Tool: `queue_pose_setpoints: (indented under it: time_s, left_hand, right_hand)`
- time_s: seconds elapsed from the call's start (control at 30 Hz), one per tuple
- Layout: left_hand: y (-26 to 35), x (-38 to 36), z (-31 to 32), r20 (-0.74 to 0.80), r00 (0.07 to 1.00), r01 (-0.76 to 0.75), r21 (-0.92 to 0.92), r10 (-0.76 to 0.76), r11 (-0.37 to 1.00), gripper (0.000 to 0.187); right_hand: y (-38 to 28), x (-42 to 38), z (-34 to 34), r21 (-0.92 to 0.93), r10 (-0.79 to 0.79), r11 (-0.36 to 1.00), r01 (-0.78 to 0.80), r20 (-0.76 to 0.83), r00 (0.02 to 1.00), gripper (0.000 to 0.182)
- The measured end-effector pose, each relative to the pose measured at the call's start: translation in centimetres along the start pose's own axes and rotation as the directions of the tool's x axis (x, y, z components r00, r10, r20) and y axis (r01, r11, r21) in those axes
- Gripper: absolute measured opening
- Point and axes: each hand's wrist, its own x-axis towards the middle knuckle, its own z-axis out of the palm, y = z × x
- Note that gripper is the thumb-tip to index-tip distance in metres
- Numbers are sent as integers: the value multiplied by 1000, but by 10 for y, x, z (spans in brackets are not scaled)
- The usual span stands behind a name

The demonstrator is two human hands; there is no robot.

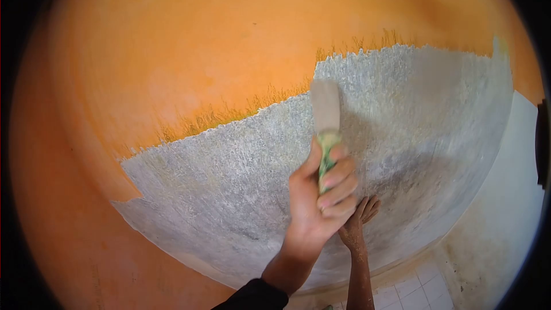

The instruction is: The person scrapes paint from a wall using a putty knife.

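My left hand (pixel 324 195) is wrapped around the green-and-yellow handle of a putty knife (pixel 326 106). The blade points upward, and its tip is at the border between orange paint and exposed grey wall. Lower down and a little to the right, my right hand (pixel 363 216) is against the grey surface with its fingers stretched out, holding no tool. Dust coats that hand and forearm, and my left hand partly covers it. The scraped grey patch (pixel 241 166) has a ragged upper edge with streaky scrape marks in the orange paint (pixel 201 51) above it.
A pale wall (pixel 493 195) meets the grey patch at the right, with a dark object (pixel 541 143) at the far edge. White tiles (pixel 416 293) show at the bottom. Shadows of my arm and tool fall on the grey wall.
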Motion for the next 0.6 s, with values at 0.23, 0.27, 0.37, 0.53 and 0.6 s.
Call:
queue_pose_setpoints:
  time_s: [0.23,0.27,0.37,0.53,0.6]
  left_hand:
    - [8,-4,14,31,994,110,-133,-107,985,35]
    - [8,-10,7,18,995,99,-100,-98,990,35]
    - [13,-5,-7,43,997,71,8,-71,997,35]
    - [6,3,6,41,999,5,-11,-4,1000,36]
    - [5,-2,6,39,999,29,-41,-27,999,36]
  right_hand:
    - [-6,1,-1,19,40,999,-41,41,998,127]
    - [-8,1,-2,26,56,998,-58,56,997,128]
    - [-3,8,-8,19,25,999,-26,35,999,128]
    - [-5,4,-6,-1,18,1000,-18,50,999,127]
    - [-6,3,-7,6,39,999,-40,64,997,126]
